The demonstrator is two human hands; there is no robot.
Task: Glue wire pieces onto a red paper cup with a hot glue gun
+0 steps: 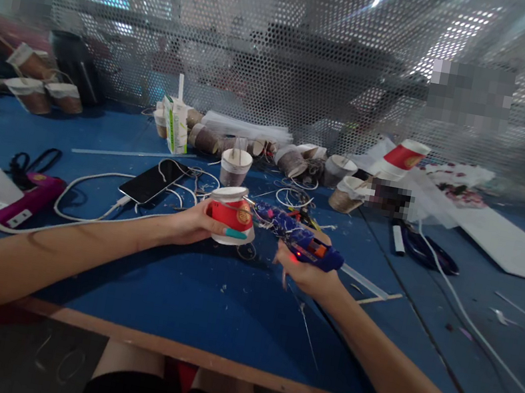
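In my left hand [197, 222] is a red and white paper cup [232, 213], gripped round its side, with its white rim band facing up. My right hand [303, 271] is wrapped round the handle of a blue hot glue gun [303, 237], whose nozzle points left, close to the cup's upper edge. A red light glows near the grip. Strands of dried glue cling to the gun's barrel. Just behind the held cup stands another paper cup [235, 168] with a brown lower part.
A phone [156, 181] with a white cable lies left of the cup. A purple power strip [20, 201] sits at the far left. Several wrapped cups [294, 160] line the back by a perforated metal screen [278, 50]. A white board [518, 245] rests at the right.
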